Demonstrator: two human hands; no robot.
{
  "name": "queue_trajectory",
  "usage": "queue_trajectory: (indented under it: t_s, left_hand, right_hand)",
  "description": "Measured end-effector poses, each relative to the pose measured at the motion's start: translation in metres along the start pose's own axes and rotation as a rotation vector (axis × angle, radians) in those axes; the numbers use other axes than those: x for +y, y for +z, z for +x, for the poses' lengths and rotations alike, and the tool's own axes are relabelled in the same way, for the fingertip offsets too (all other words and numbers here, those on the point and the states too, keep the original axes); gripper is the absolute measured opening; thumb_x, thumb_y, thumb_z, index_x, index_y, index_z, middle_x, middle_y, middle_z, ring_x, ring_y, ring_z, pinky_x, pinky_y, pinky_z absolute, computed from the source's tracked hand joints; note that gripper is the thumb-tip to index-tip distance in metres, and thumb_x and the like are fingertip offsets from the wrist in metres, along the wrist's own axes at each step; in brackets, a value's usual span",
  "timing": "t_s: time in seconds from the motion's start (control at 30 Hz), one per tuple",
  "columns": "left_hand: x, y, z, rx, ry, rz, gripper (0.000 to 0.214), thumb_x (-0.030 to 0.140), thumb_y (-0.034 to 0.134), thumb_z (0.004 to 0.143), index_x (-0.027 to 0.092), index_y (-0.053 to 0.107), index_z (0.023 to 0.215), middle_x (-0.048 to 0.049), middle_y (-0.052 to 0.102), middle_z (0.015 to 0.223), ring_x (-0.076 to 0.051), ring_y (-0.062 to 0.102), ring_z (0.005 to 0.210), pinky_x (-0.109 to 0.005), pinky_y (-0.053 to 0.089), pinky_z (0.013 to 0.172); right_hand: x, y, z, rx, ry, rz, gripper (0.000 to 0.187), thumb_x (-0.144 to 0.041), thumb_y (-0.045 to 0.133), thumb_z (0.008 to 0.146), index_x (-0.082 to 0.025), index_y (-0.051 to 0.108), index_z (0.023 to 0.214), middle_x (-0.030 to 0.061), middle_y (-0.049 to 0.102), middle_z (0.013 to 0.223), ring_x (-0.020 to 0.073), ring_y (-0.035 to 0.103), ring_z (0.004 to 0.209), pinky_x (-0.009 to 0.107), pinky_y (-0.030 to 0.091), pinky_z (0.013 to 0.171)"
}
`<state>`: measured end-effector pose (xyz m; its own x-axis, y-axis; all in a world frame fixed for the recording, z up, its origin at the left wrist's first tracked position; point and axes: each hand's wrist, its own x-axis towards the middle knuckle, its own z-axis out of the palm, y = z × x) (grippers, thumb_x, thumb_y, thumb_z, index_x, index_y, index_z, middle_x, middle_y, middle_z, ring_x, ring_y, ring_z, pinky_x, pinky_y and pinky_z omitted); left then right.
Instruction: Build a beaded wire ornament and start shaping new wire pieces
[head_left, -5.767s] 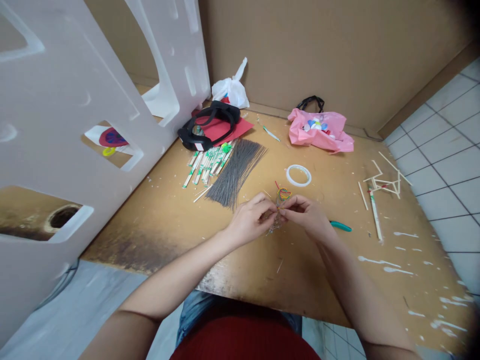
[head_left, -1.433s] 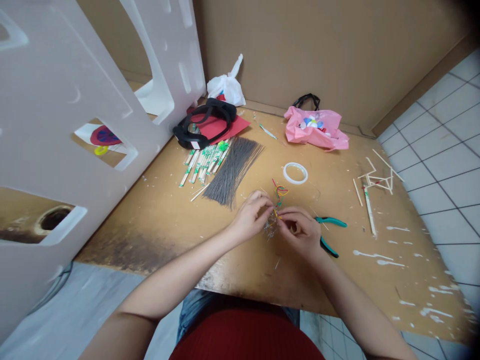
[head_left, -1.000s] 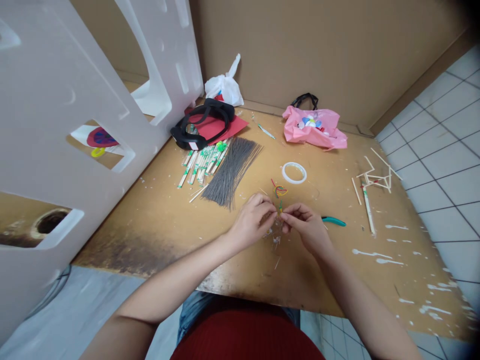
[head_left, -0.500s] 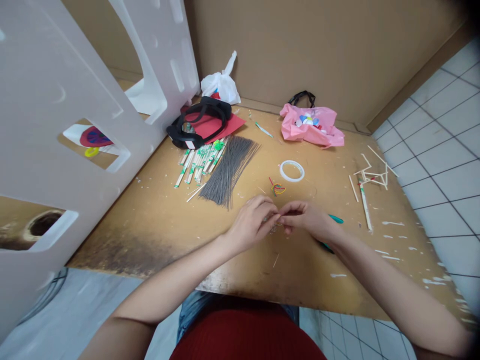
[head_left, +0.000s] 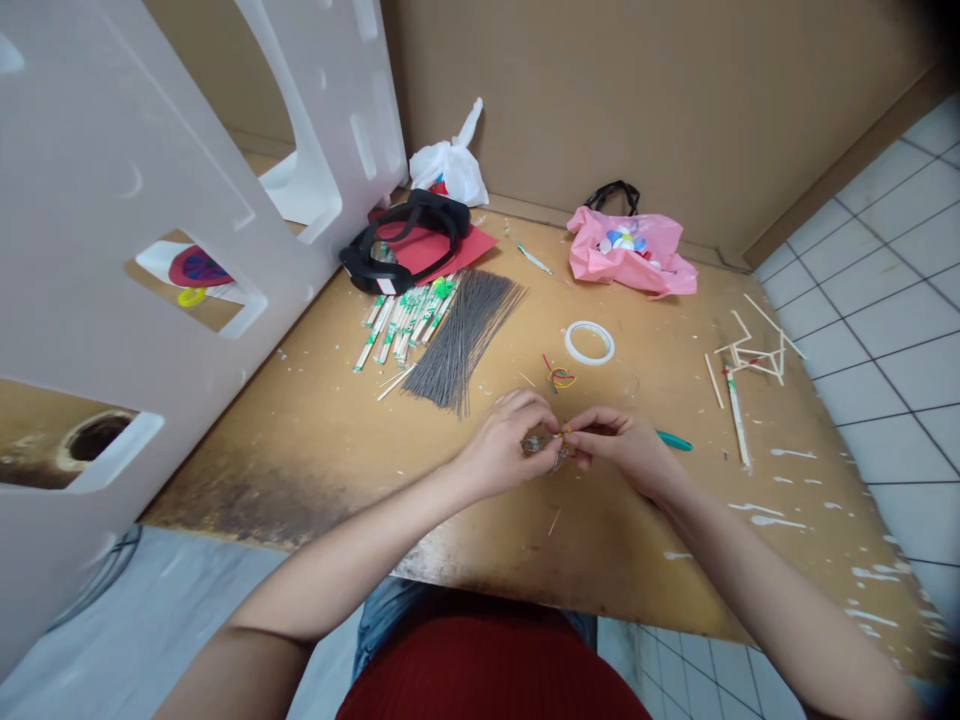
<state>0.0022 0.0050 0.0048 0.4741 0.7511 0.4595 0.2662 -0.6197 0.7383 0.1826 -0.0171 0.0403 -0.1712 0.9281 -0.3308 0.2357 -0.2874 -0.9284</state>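
The left hand point(head_left: 501, 448) and right hand point(head_left: 624, 450) both pinched a small wiry piece point(head_left: 553, 452), possibly a twisted band, just above the tabletop point(head_left: 315, 440). So slight a fingertip grip could have slipped, flicking it towards the loose rubber bands point(head_left: 559, 378).

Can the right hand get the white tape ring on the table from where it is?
Probably yes. The tape ring lies just beyond the right hand, with bare table between. But that hand and the left hand are both pinching a small piece, so it is busy.
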Motion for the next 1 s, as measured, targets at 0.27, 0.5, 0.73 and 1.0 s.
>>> queue_trajectory:
  t_s: [0.27,0.5,0.73,1.0]
  left_hand:
    - [-0.002,0.002,-0.001,0.024,0.048,0.07,0.004,0.018,0.054,0.077,0.018,0.058,0.078,-0.0039,0.059,0.082,-0.015,0.054,0.08,-0.029,0.041,0.073]
    - [-0.002,0.004,-0.001,0.073,0.1,0.081,0.006,0.018,0.053,0.078,0.018,0.06,0.078,-0.0039,0.059,0.083,-0.015,0.053,0.08,-0.029,0.04,0.072]
    - [0.002,-0.001,-0.002,0.099,0.25,0.289,0.007,0.019,0.052,0.08,0.019,0.059,0.079,-0.0033,0.061,0.081,-0.015,0.051,0.078,-0.03,0.037,0.07]
    - [0.004,-0.006,-0.002,0.041,0.399,0.42,0.01,0.018,0.05,0.082,0.019,0.059,0.078,-0.003,0.062,0.082,-0.015,0.049,0.078,-0.029,0.036,0.072]
  right_hand:
    - [0.0,0.001,-0.003,0.006,0.013,-0.005,0.022,-0.036,0.072,0.065,-0.017,0.066,0.073,-0.0022,0.062,0.053,0.0096,0.054,0.046,0.024,0.043,0.05]
    - [0.003,0.002,0.0,-0.026,0.038,0.12,0.023,-0.036,0.073,0.064,-0.016,0.063,0.071,-0.0031,0.059,0.051,0.0082,0.052,0.043,0.023,0.041,0.046]
    - [-0.004,0.005,0.001,-0.081,0.153,0.336,0.02,-0.03,0.075,0.062,-0.016,0.061,0.067,-0.0044,0.058,0.051,0.0065,0.051,0.044,0.019,0.039,0.042]
    - [-0.012,0.007,-0.002,-0.038,0.157,0.268,0.023,-0.028,0.076,0.058,-0.016,0.057,0.064,-0.0051,0.056,0.047,0.0068,0.05,0.041,0.02,0.037,0.041]
